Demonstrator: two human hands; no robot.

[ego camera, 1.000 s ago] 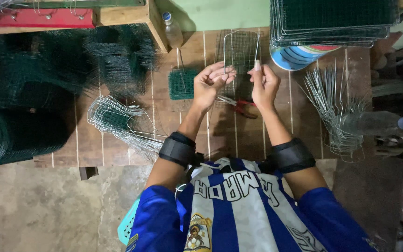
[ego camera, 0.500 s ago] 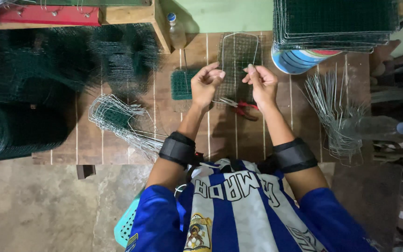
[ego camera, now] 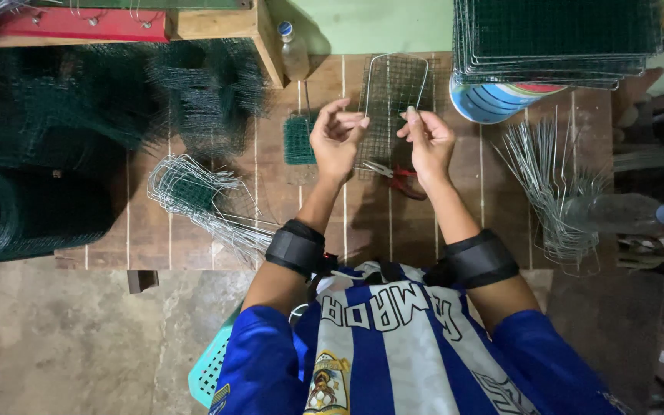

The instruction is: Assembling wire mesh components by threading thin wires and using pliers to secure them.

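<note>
Wire mesh panel (ego camera: 393,100) between the hands: bare grey metal, dull. Table (ego camera: 270,184) beneath: rough wooden planks. Pliers (ego camera: 401,178) below: glossy red handles.

Room around the red pliers

Bare boards lie left of the red pliers (ego camera: 403,179) (a wire pile (ego camera: 551,184) blocks the right).

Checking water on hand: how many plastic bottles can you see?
2. One bottle stands at the table's far edge beside the wooden post; another bottle lies on its side at the right, by the wire bundle. More may be hidden.
</note>
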